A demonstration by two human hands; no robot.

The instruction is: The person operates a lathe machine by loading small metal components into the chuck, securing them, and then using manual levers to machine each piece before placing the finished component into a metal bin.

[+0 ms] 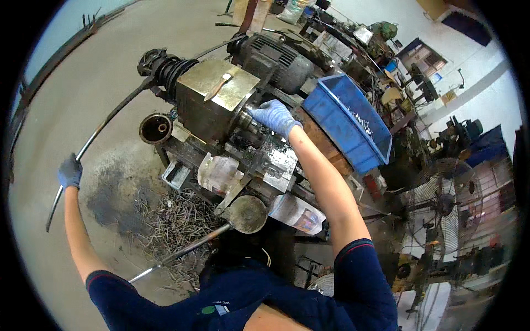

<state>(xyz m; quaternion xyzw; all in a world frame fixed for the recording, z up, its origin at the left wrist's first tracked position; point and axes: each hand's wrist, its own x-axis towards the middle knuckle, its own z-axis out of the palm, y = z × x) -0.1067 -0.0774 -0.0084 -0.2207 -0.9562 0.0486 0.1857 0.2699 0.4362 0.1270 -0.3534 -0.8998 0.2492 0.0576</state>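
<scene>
My left hand (70, 171), in a grey-blue glove, is closed around a long metal lever bar (105, 123) that runs up to the back of a lathe-like machine's headstock (207, 105). My right hand (274, 117), in a light blue glove, reaches across to the shiny spindle end (248, 117) on the headstock's right side. Its fingers are bent there, and whatever lies between them is hidden. On the headstock's top lies a brush with a wooden handle (218, 88). Below the spindle, a metal slide block (280, 167) is strewn with shavings.
A blue bin (348, 124) with metal bits stands right of the machine, near a dark motor (279, 63). Two cut plastic containers (220, 174) flank the slide. Closer to me is a round-ended lever (248, 214). Scrap rods (179, 223) cover the floor; a fan (444, 204) stands right.
</scene>
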